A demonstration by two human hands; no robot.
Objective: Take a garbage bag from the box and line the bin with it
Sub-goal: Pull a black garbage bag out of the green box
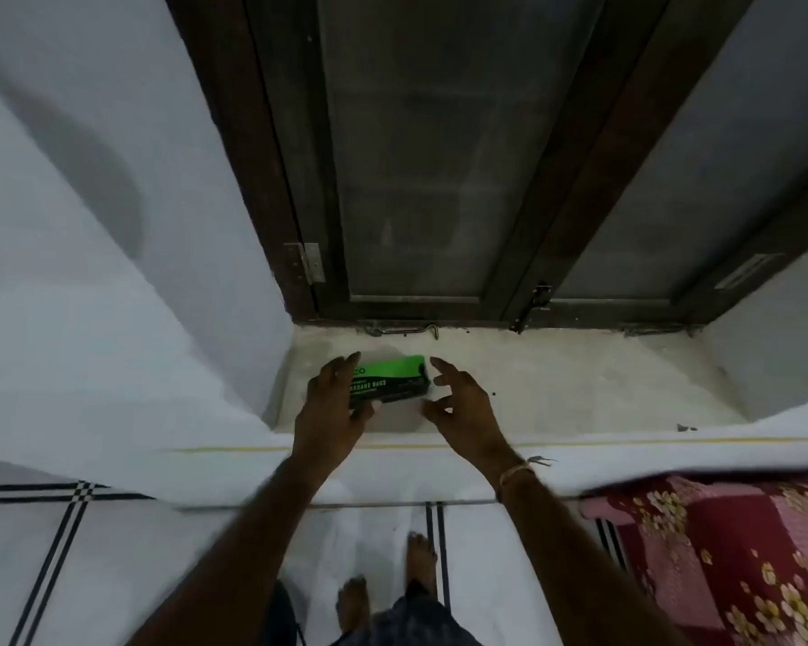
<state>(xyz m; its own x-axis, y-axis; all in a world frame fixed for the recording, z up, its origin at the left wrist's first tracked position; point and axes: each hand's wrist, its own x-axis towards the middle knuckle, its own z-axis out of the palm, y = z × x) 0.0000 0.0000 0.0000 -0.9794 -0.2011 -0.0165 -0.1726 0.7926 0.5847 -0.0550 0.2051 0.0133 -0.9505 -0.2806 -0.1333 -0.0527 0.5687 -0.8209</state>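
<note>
Two bare hands reach over a pale stone sill (556, 389) at the foot of a dark-framed window (439, 179). Left hand (332, 403) has its grip closed around the left end of a green-and-black garbage bag box (393, 380) — fingers over the top, thumb at the near edge — and the box lies flat on the sill. Right hand (467, 407) hovers just right of that grip, fingers spread and curled, close to the box's right end and holding nothing; whether a fingertip touches it cannot be told. Nearer than the grip, bare feet (388, 589) stand on white floor tiles (113, 552), with a floral cloth (719, 552) off to the right.
</note>
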